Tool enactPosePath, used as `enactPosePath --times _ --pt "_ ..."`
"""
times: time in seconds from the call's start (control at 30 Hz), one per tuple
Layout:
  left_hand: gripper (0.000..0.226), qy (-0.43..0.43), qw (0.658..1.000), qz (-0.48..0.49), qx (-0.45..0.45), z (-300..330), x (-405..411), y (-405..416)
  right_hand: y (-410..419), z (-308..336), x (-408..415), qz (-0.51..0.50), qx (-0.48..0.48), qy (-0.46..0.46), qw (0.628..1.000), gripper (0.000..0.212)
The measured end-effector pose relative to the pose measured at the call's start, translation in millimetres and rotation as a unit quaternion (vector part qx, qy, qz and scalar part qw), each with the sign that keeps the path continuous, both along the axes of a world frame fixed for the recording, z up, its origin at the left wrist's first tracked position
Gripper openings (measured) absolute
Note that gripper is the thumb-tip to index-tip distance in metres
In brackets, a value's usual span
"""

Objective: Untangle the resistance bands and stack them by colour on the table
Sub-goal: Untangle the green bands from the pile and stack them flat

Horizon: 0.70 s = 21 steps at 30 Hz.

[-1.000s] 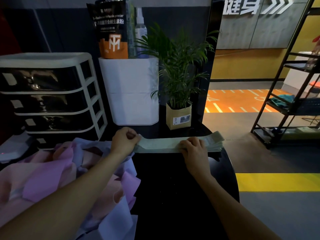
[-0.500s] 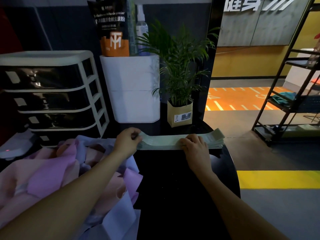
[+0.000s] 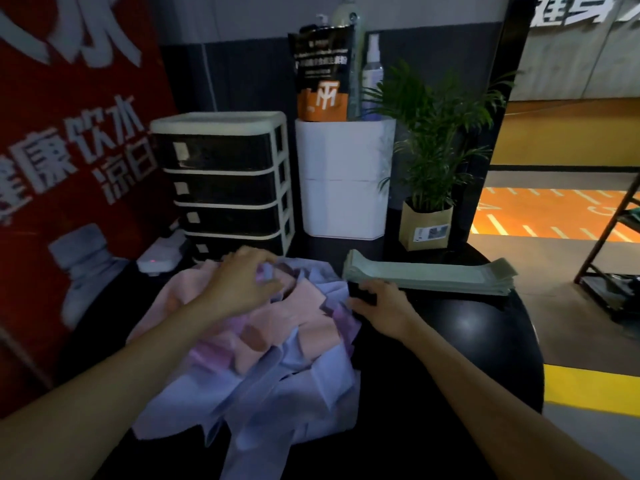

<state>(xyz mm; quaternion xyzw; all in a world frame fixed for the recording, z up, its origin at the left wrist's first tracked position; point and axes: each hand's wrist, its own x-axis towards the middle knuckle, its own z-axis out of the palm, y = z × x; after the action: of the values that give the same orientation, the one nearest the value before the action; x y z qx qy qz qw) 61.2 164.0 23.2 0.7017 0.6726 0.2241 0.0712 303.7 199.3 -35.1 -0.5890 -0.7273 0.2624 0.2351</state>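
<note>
A tangled pile of pink and lilac resistance bands (image 3: pixel 277 362) covers the left half of the black round table (image 3: pixel 467 337). A neat stack of green bands (image 3: pixel 429 276) lies flat at the back right of the table. My left hand (image 3: pixel 242 284) is on top of the pile's far part, fingers curled and pinching a lilac band. My right hand (image 3: pixel 379 303) rests at the pile's right edge, just in front of the green stack's left end, fingers loosely bent and holding nothing. The frame is motion-blurred.
Behind the pile stand a black-and-white drawer unit (image 3: pixel 221 181), a white bin (image 3: pixel 346 181) and a potted plant (image 3: pixel 426 223). A red banner (image 3: pixel 69 133) is on the left. A small white device (image 3: pixel 159 259) lies by the drawers. The table's edge curves off at right.
Both hands have left the green stack and moved left to the pink and lilac pile. The view has swung left. The green stack lies untouched.
</note>
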Motion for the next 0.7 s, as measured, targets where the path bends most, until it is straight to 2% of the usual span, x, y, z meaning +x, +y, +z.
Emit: enactPosePath --times 0.03,0.1,0.17,0.23,0.3,0.43,0.5,0.6,0.7 --pt "0.072 -0.008 1.0 -0.012 -0.006 -2 -5 -14 -4 1 -9 0.018 -0.016 0.03 0.999 0.019" --pt "0.089 -0.011 0.999 -0.038 -0.037 -5 -10 -42 -15 6 -25 0.057 -0.061 0.107 0.991 0.027" --pt "0.113 0.005 0.994 -0.06 -0.09 -11 -8 -69 -27 11 -39 0.085 -0.107 0.163 0.977 0.022" --pt "0.133 0.092 0.985 -0.076 -0.122 -19 2 -93 -36 14 -50 0.105 -0.13 0.18 0.969 0.025" --pt "0.14 0.161 0.975 -0.085 -0.13 -29 14 -107 -41 18 -58 0.112 -0.147 0.187 0.965 0.02" --pt "0.122 0.192 0.976 -0.061 -0.077 -42 25 -110 -47 25 -66 0.103 -0.177 0.234 0.951 0.014" --pt "0.102 0.168 0.983 -0.06 -0.047 -45 22 -106 -49 31 -68 0.105 -0.18 0.241 0.948 0.006" --pt "0.069 0.155 0.984 -0.081 -0.028 -47 14 -97 -48 40 -67 0.099 -0.176 0.235 0.951 0.013" --pt "0.031 -0.02 0.994 -0.103 -0.014 -30 0 -84 -43 50 -65 0.083 -0.159 0.238 0.955 0.015"
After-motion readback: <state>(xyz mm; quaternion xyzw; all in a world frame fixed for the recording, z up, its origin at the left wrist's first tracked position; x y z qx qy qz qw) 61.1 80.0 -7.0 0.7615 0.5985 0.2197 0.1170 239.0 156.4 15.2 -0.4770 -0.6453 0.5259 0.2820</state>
